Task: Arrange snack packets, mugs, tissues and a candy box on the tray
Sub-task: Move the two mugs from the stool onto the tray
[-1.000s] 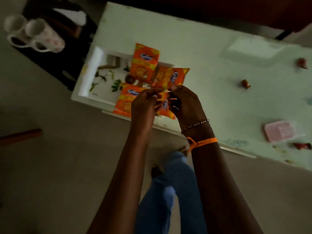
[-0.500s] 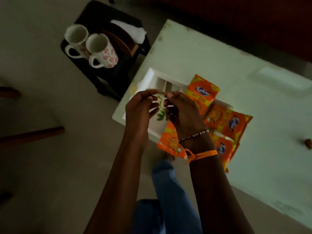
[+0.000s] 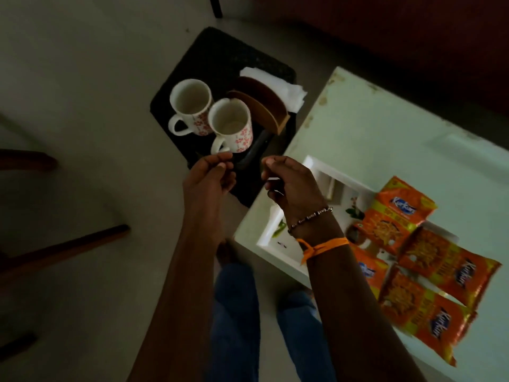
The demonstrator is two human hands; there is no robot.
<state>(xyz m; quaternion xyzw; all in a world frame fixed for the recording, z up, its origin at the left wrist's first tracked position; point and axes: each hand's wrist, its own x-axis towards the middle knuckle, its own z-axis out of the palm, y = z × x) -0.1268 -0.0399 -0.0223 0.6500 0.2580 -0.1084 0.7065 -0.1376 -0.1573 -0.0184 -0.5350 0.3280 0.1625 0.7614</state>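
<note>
Step in hand, as judged: fetching the mugs. Left hand (image 3: 210, 176) and right hand (image 3: 289, 183) are held with fingers loosely curled, nothing gripped, just short of the near floral mug (image 3: 231, 126).

Handling advice: each mug is best taken by its handle (both handles point toward 7 o'clock) and kept upright.

Counted:
- Mugs, two, touching, on the black stool (image 3: 220, 59) at 11 o'clock; far floral mug (image 3: 190, 106).
- Tissues (image 3: 281, 86), one stack, behind a wooden holder (image 3: 261, 106).
- Snack packets (image 3: 399, 216), four seen, on the white tray (image 3: 278, 260) at 3 o'clock.
- Candy box: not in view.
</note>
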